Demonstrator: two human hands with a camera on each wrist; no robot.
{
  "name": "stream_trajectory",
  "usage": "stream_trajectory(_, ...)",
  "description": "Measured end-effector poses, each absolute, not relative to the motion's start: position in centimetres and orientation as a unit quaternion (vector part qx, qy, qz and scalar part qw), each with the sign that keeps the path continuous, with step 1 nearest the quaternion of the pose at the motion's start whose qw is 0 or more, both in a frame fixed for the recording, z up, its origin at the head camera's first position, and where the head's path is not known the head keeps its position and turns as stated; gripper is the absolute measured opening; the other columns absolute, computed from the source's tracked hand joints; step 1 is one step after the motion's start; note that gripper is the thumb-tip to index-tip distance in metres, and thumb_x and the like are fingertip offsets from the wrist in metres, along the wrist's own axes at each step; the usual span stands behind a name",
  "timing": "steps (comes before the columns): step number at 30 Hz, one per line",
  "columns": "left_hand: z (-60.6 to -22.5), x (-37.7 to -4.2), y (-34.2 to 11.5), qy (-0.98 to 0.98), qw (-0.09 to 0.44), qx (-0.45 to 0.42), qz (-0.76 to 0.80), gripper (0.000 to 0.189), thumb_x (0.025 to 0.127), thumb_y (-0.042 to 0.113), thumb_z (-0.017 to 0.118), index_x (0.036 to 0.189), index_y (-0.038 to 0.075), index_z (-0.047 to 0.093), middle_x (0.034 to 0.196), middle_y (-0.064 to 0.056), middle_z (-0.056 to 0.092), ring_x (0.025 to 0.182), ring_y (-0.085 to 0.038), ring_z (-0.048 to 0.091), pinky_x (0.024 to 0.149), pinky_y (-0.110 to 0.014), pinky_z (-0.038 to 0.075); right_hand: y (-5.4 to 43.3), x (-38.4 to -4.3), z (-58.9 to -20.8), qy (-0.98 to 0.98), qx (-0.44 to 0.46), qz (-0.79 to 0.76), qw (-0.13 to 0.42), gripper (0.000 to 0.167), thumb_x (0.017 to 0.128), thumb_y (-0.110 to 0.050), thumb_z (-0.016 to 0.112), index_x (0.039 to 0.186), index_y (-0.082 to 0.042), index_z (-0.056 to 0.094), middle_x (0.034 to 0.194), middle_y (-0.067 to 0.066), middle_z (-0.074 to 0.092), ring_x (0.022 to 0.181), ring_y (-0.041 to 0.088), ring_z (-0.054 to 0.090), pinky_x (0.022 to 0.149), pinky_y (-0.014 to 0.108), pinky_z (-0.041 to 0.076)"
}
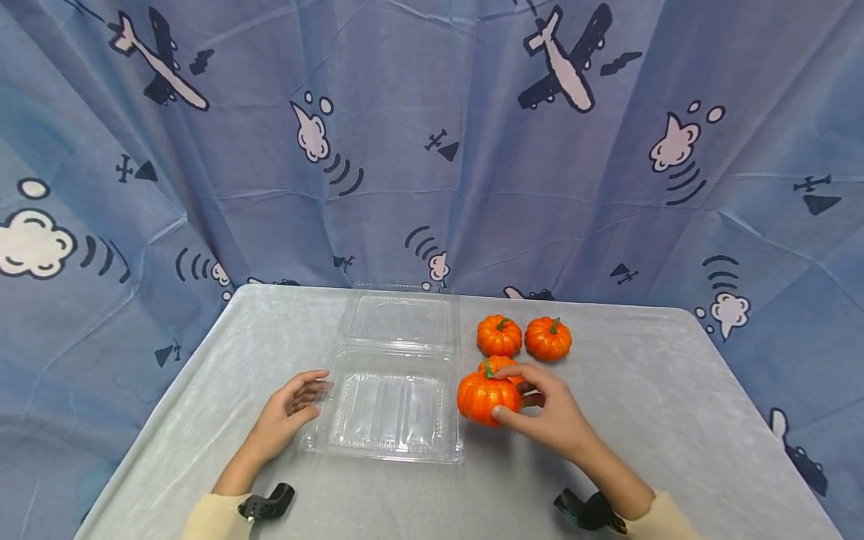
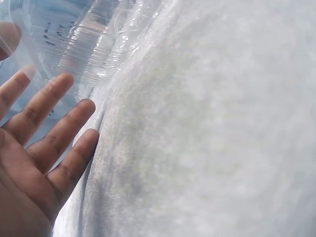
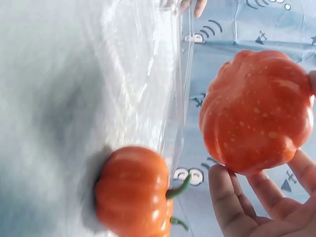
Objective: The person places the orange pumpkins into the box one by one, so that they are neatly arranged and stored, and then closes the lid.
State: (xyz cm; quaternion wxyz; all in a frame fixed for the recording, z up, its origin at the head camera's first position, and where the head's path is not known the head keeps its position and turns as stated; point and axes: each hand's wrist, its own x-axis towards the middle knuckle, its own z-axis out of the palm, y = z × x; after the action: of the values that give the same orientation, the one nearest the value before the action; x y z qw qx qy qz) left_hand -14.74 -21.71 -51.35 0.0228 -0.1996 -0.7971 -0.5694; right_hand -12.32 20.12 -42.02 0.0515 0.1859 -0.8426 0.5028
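My right hand grips a small orange pumpkin with a green stem, thumb on the near side and fingers on the far side. In the right wrist view this pumpkin is raised off the table, its underside showing. Just left of it lies a clear plastic clamshell box, its lid folded back and nothing inside. My left hand is at the box's left edge, fingers loosely spread in the left wrist view; whether they touch the box I cannot tell.
Two more pumpkins, one on the left and one on the right, sit behind. Another pumpkin is partly hidden by the held one. A pale cloth covers the table; a blue patterned curtain hangs behind.
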Motion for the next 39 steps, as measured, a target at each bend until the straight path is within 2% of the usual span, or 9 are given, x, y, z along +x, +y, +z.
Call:
stream_trajectory(7,-51.1,-14.9,-21.6,-0.797,0.026,-0.204,-0.568,0.051,0.086,-0.008,0.058,0.135,0.001,0.049,0.122,-0.023,0.063,0.109,-0.027,0.063,0.09,-0.025,0.052,18.1,-12.6,-41.6,-0.836,0.193,0.513,0.033,0.033,0.074,-0.014,0.08,0.105,-0.015,0.066,0.109,0.007,0.064,0.079,0.017,0.059,0.065,0.027,0.055)
stream_trajectory(12,-51.1,-14.9,-21.6,-0.796,0.028,-0.207,-0.568,0.051,0.086,-0.008,0.058,0.135,0.001,0.049,0.121,-0.024,0.062,0.109,-0.027,0.064,0.091,-0.025,0.051,16.8,-12.9,-41.6,-0.836,0.189,0.514,0.011,0.034,0.074,-0.016,0.081,0.105,-0.017,0.066,0.103,0.003,0.064,0.077,0.017,0.061,0.064,0.029,0.056)
stream_trajectory(18,-51.1,-14.9,-21.5,-0.797,0.026,-0.204,-0.568,0.051,0.086,-0.007,0.058,0.136,0.001,0.049,0.121,-0.023,0.063,0.109,-0.028,0.063,0.09,-0.025,0.052,15.4,-13.0,-41.5,-0.852,0.195,0.487,-0.002,0.032,0.074,-0.022,0.081,0.103,-0.021,0.066,0.091,-0.002,0.062,0.072,0.016,0.056,0.06,0.029,0.052)
stream_trajectory(29,-51.3,-14.7,-21.5,-0.795,0.029,-0.194,-0.573,0.051,0.086,-0.007,0.059,0.135,0.002,0.05,0.12,-0.023,0.064,0.109,-0.02,0.064,0.088,-0.022,0.051,13.1,-13.2,-41.9,-0.859,0.217,0.462,-0.033,0.029,0.076,-0.028,0.078,0.101,-0.02,0.067,0.102,-0.001,0.067,0.072,0.012,0.059,0.059,0.025,0.052)
stream_trajectory(35,-51.4,-14.6,-21.5,-0.798,0.032,-0.191,-0.571,0.05,0.085,-0.007,0.059,0.134,0.003,0.051,0.12,-0.022,0.064,0.109,-0.02,0.064,0.088,-0.024,0.052,11.9,-13.0,-42.2,-0.871,0.228,0.434,-0.029,0.029,0.075,-0.029,0.078,0.101,-0.024,0.066,0.103,-0.007,0.066,0.074,0.012,0.06,0.059,0.022,0.051)
stream_trajectory(39,-51.3,-14.6,-21.5,-0.799,0.03,-0.187,-0.571,0.05,0.085,-0.007,0.059,0.134,0.003,0.051,0.12,-0.022,0.064,0.109,-0.022,0.064,0.088,-0.023,0.051,11.2,-13.1,-42.7,-0.882,0.234,0.408,-0.014,0.03,0.074,-0.032,0.078,0.1,-0.024,0.066,0.102,-0.009,0.066,0.076,0.009,0.059,0.064,0.025,0.052)
